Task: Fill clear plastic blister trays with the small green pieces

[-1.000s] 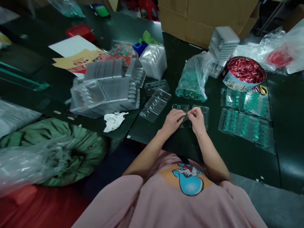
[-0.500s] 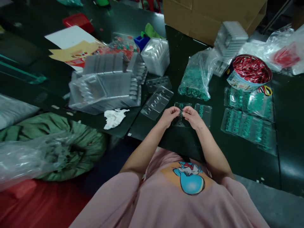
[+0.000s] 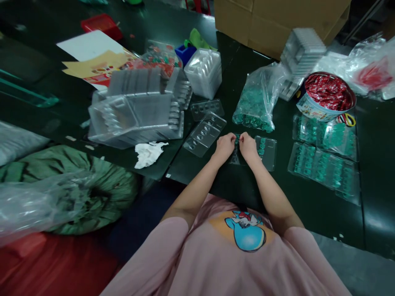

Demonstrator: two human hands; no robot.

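Both hands meet over a clear plastic blister tray [image 3: 236, 159] on the dark table. My left hand [image 3: 226, 146] has its fingers closed at the tray's upper end, by a small green piece [image 3: 237, 139]. Opposite it, my right hand [image 3: 247, 145] is closed too, fingertips at the same spot. What exactly each pinches is hidden by the fingers. Just right of my right hand lies another blister tray [image 3: 270, 154] with a row of green pieces. Two clear trays without green pieces, one of them the nearer tray [image 3: 205, 135], lie to the left.
Beyond the hands lies a bag of green pieces [image 3: 254, 102]. Filled trays [image 3: 324, 166] and a tin of red-wrapped items [image 3: 327, 92] are at right. Stacked clear trays [image 3: 138, 119] and a crumpled white tissue [image 3: 149, 154] are at left; a cardboard box [image 3: 277, 24] stands behind.
Both hands have moved slightly up the tray, to its far end, and their fingers are curled in more. The surrounding things lie as before.
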